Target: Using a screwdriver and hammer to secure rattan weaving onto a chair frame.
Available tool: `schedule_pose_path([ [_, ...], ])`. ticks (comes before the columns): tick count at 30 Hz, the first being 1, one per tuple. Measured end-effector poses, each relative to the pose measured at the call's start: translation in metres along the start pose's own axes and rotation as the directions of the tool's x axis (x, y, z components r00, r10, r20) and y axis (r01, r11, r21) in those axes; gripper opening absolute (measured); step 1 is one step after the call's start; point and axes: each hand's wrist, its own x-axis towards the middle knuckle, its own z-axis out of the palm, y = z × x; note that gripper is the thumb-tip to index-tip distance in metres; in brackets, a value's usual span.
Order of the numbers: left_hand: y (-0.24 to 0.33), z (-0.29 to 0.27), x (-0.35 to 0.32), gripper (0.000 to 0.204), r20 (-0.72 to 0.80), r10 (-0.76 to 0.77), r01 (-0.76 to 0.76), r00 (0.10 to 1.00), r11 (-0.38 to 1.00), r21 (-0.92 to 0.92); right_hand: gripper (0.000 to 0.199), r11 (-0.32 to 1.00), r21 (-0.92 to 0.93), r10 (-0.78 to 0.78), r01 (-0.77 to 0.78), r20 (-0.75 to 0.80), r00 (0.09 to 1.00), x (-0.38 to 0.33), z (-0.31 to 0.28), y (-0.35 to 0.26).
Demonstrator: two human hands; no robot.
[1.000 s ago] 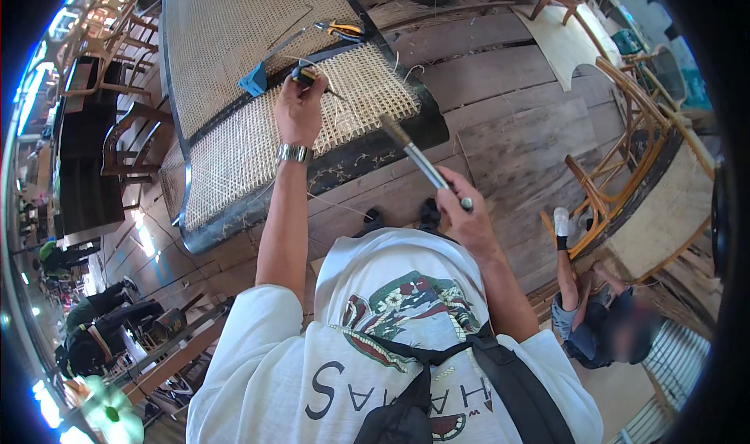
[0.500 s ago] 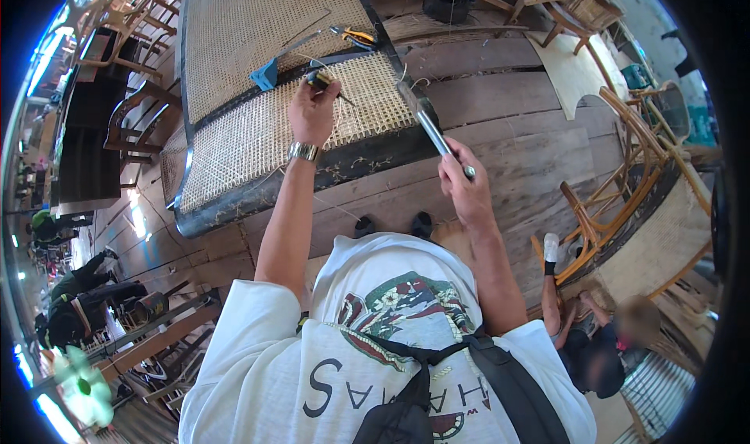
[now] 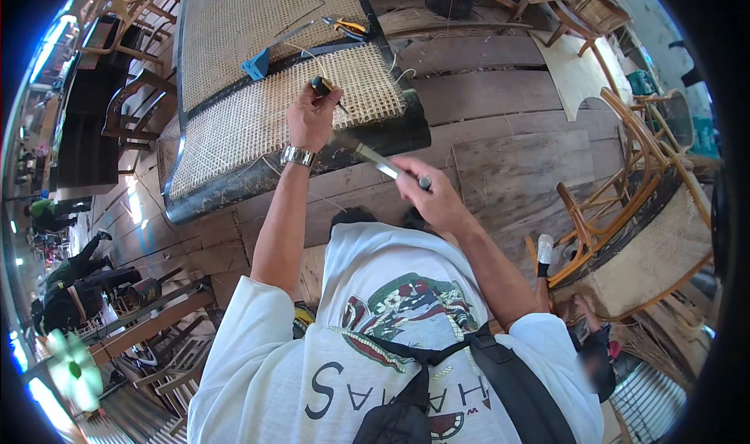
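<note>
My left hand is closed around the dark and yellow handle of a screwdriver. Its thin shaft points down toward the woven cane panel near the panel's dark front frame. In my right hand is a hammer with a shiny metal handle. The hammer's head, smeared by motion, is beside my left wrist, over the dark edge. Farther back on the panel lie a blue-handled tool with a long thin shaft and orange-and-black pliers.
Loose cane strands stick out at the panel's right edge. A rattan chair frame stands at right, near a seated person. Wooden chairs stand at left, where other people are farther off. Wooden boards cover the floor.
My right hand has swung the hammer left and toward me, bringing its head near my left wrist. The left hand keeps the screwdriver in almost the same place. The view has shifted slightly.
</note>
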Motion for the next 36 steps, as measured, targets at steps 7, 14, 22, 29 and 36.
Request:
schedule_pose_path([
  [7, 0.011, -0.013, 0.008, 0.023, -0.057, 0.005, -0.002, 0.998, 0.998, 0.066, 0.037, 0.998, 0.062, -0.006, 0.011, -0.091, 0.996, -0.002, 0.006, -0.008],
  [14, 0.005, -0.026, 0.026, 0.025, 0.008, 0.113, -0.112, 0.994, 0.989, -0.098, 0.039, 0.998, -0.024, -0.056, 0.054, -0.115, 0.992, 0.005, 0.036, -0.016],
  [22, 0.0, -0.02, 0.038, 0.022, 0.249, 0.077, -0.034, 0.965, 0.985, -0.171, 0.038, 0.997, 0.042, 0.076, -0.071, -0.143, 0.987, 0.018, 0.051, -0.025],
  [29, 0.002, -0.016, 0.041, 0.019, 0.323, 0.024, -0.01, 0.946, 0.999, -0.046, 0.039, 0.992, 0.086, 0.112, -0.094, -0.234, 0.966, 0.024, 0.054, -0.028],
  [36, 0.003, -0.022, 0.05, 0.017, 0.288, 0.092, -0.039, 0.953, 0.982, -0.184, 0.038, 0.981, 0.116, 0.184, -0.155, -0.313, 0.932, 0.021, 0.065, -0.026],
])
